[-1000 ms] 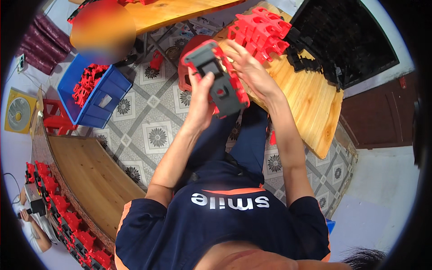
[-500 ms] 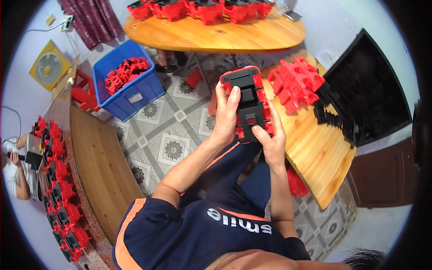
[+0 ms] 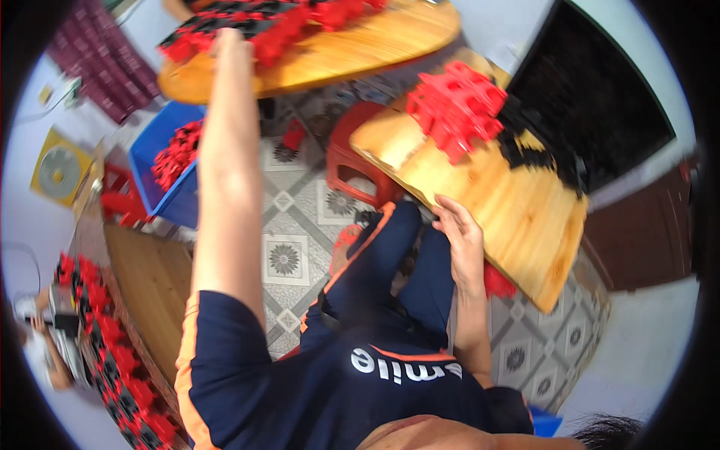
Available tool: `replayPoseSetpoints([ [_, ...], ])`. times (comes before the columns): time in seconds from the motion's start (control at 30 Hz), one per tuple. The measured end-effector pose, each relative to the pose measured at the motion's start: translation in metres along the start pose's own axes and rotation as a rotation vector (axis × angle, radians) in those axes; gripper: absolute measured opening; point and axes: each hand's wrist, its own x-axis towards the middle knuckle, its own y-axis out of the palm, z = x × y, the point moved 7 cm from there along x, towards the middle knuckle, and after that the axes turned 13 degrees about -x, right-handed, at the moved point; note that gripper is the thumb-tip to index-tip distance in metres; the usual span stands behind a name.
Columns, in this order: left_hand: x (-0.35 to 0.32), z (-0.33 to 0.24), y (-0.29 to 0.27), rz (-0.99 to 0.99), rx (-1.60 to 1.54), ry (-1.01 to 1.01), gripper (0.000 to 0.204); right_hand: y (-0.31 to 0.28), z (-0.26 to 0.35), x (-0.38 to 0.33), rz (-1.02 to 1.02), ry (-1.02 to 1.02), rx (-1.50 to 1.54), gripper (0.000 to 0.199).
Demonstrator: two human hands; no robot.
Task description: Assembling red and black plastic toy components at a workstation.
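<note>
Left hand [image 3: 229,45] reaches red-black parts [image 3: 262,26] — right hand [image 3: 459,232] on board [image 3: 487,187].

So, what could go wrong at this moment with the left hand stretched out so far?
The left hand reaches over the red and black parts crowded on the oval wooden table; a careless touch may push some off the edge. The right hand leans on the tilted-looking wooden board, so the red pieces piled there might shift.
</note>
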Motion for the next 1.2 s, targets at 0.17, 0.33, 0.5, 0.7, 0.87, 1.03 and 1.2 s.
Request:
replayPoseSetpoints([
  [0.17,0.011,-0.120,-0.060,-0.410,0.273,0.305,0.074,-0.025,0.002,0.033,-0.267,-0.218,-0.251,0.046],
  [0.33,-0.198,-0.047,-0.044,0.500,0.269,1.161,0.053,-0.046,0.010,0.108,-0.544,-0.250,-0.736,0.044],
  [0.5,-0.334,0.134,-0.053,1.329,0.739,1.158,0.062,-0.050,-0.038,0.147,-0.427,-0.118,-0.520,0.024],
  [0.7,-0.334,0.177,-0.051,1.361,0.842,1.151,0.070,-0.100,-0.040,0.081,-0.244,-0.162,-0.198,0.025],
  [0.87,-0.377,0.137,-0.070,1.558,0.611,1.090,0.089,-0.140,-0.037,0.008,-0.276,-0.115,-0.075,0.025],
  [1.03,-0.408,0.128,-0.145,1.960,0.186,0.849,0.113,-0.118,0.000,-0.015,-0.006,0.073,0.438,0.027],
  [1.2,-0.383,0.131,-0.164,1.458,0.182,0.223,0.101,-0.168,-0.003,0.092,-0.209,-0.054,-0.207,0.027],
])
